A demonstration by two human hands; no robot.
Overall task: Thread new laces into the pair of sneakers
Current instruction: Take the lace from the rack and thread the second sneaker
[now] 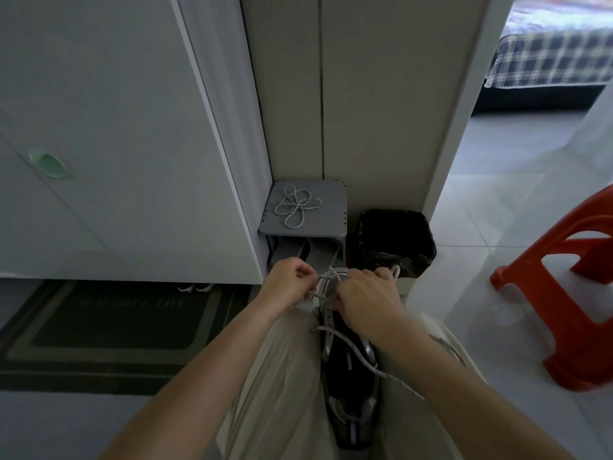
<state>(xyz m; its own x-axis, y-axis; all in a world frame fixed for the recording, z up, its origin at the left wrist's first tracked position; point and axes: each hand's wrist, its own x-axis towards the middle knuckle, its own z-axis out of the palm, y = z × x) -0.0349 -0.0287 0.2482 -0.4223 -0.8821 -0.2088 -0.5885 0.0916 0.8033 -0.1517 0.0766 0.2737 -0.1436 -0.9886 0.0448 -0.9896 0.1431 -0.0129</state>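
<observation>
Nearest, the sneaker (pixel 348 360) lies on your lap, toe under your fingers; slack lace (pixel 356 351) trails back from your right hand (pixel 365 295), liable to snag and pull the ends uneven; left hand (pixel 290 282) pinches it, right fingers curl round it; second lace (pixel 297 205) sits on the stool (pixel 328 220) beyond your fingertips.

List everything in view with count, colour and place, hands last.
sneaker: one, black and grey, on the lap
threaded lace: one, white speckled, through the sneaker's eyelets
spare lace: one, white speckled, looped on the stool
stool: one, grey, against the wall
bin: one, black, right of the stool
plastic seat: one, red, on the floor at right
doormat: one, dark, on the floor at left
bed: one, plaid cover, through the doorway
left hand: one, pinches the threaded lace
right hand: one, grips the threaded lace over the sneaker
</observation>
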